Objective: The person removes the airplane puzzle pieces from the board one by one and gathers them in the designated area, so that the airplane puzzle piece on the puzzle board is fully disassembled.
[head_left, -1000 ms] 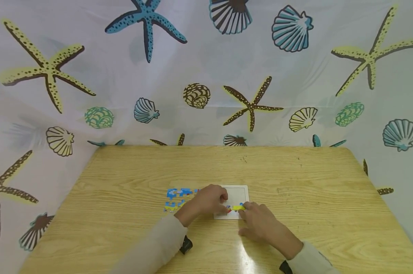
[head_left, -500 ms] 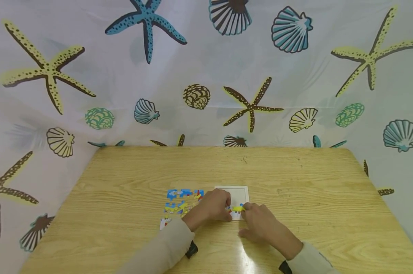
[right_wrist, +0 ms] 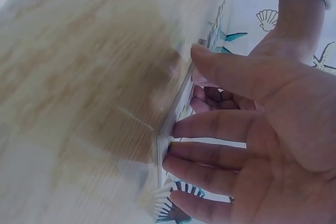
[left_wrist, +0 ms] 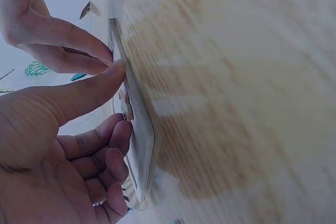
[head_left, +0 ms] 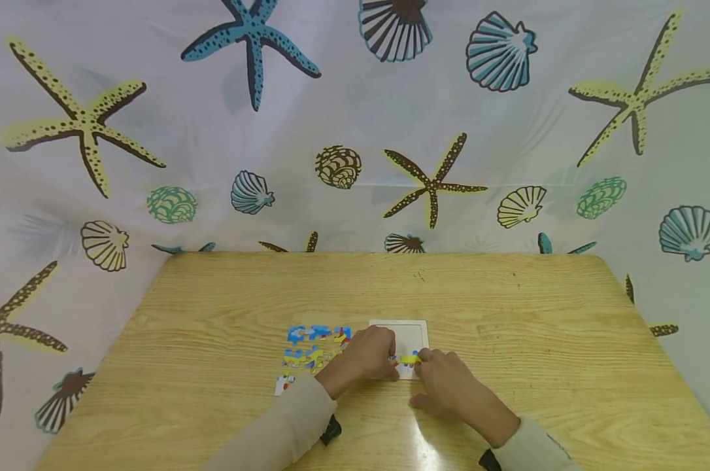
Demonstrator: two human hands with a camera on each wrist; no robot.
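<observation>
A white puzzle tray (head_left: 416, 322) lies on the table, with a yellow and blue jigsaw piece (head_left: 410, 359) in its lower right part. My left hand (head_left: 369, 352) bends over the tray's left side. Between its thumb and curled fingers it pinches a small jigsaw piece (left_wrist: 126, 104) at the tray's surface; the hand hides much of this piece from above. My right hand (head_left: 446, 379) rests at the tray's lower right corner. Its fingers (right_wrist: 210, 125) are nearly straight, their tips on the tray edge and the yellow piece, and its thumb stands apart.
Left of the tray, several loose blue, yellow and white jigsaw pieces (head_left: 314, 356) lie in rough rows, partly behind the left forearm. The wooden table (head_left: 537, 314) meets a curtain (head_left: 355, 216) printed with shells and starfish at its back and sides.
My left hand has shifted slightly right and down over the tray, uncovering more of the loose pieces. It has barely moved in the last half second. My right hand stays in place.
</observation>
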